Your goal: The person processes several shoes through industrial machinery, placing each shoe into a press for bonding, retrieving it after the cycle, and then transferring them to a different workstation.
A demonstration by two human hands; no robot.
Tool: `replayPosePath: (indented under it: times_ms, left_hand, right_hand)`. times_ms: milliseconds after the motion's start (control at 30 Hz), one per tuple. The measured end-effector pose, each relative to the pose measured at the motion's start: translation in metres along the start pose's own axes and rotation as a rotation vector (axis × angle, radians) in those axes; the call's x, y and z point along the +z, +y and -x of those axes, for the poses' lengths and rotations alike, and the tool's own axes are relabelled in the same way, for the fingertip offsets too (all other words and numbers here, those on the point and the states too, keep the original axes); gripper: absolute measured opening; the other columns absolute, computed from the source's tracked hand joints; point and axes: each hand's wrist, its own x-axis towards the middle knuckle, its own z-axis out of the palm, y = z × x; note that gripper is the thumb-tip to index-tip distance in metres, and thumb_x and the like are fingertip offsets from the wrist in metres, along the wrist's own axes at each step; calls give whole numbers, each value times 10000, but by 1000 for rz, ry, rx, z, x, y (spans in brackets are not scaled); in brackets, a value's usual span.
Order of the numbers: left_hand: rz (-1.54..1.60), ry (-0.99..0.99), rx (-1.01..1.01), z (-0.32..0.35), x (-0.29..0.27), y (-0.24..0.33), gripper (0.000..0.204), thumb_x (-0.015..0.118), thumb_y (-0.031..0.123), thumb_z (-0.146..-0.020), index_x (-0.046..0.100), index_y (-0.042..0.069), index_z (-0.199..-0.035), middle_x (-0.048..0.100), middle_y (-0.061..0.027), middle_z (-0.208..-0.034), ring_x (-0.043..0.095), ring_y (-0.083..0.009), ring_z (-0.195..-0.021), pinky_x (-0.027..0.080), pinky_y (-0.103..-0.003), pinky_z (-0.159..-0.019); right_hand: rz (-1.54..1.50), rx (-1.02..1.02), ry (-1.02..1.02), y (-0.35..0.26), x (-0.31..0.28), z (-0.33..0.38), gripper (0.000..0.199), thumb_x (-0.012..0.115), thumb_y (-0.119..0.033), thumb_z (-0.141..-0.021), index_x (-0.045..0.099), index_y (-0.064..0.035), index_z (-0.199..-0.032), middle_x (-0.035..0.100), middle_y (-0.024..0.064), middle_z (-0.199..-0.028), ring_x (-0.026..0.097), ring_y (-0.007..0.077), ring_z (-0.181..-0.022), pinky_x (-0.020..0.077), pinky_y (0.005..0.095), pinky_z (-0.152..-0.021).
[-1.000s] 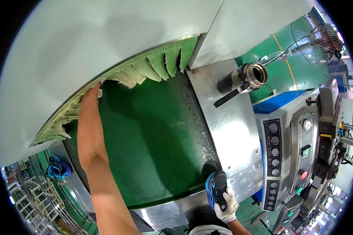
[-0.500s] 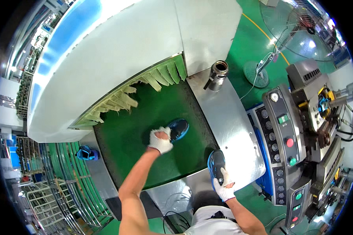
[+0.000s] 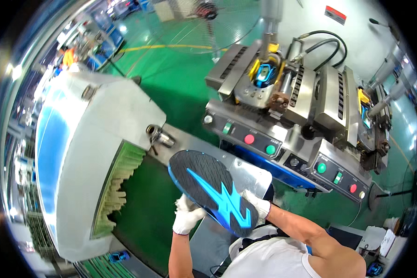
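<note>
A running shoe [image 3: 213, 187] is held up with its sole facing me, black tread crossed by a bright blue zigzag. My right hand [image 3: 257, 205], in a white glove, grips it at the heel end. My left hand [image 3: 187, 217], gloved too, closes on its side nearer the toe; the sole hides some fingertips. The shoe's upper is turned away from view. Below and left of the hands lies the dark green conveyor belt [image 3: 146, 208], leading under a fringed green curtain [image 3: 113, 190] in a pale machine housing [image 3: 88, 153]. No second shoe shows on the belt.
A metal flask [image 3: 161, 136] stands on the steel ledge [image 3: 192, 139] beyond the belt. To the right is a pressing machine with button panels [image 3: 250, 138] and a blue shoe [image 3: 264, 74] clamped in it. A floor fan [image 3: 206, 11] stands behind. Another blue shoe [image 3: 119, 256] lies lower left.
My view has turned right. The left hand has left the shoe on the belt and come toward the right hand. A shoe is now raised and turned sole up between both hands.
</note>
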Motion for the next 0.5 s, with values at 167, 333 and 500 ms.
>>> replayPosePath:
  times_ms: [167,333,500]
  left_hand:
    - [-364,-312,278,-120,51,92,607,653,256,-905,500,59,-1459,543,-145,-1475,497,-325,-1353,345,-473,-1176]
    - [-297,-216,635,-291,131,191,478,699,261,-902,584,34,-1306,612,-190,-1313,598,-361,-1204,457,-409,-1048]
    - [-517,-228,426,-456,210,207,701,739,420,-832,524,47,-1386,565,-219,-1369,568,-380,-1254,439,-434,-1069]
  right_hand:
    - [-397,-312,-39,-100,1,66,529,746,-100,-853,582,-38,-1352,688,117,-1249,704,224,-1058,586,397,-895]
    - [-314,-567,-47,-181,-42,151,824,805,-49,-758,434,-3,-1492,609,168,-1376,643,261,-1199,527,398,-1029]
    - [-357,-817,52,-218,-55,210,1119,946,-180,-657,318,-5,-1567,478,173,-1519,526,300,-1346,473,449,-1101]
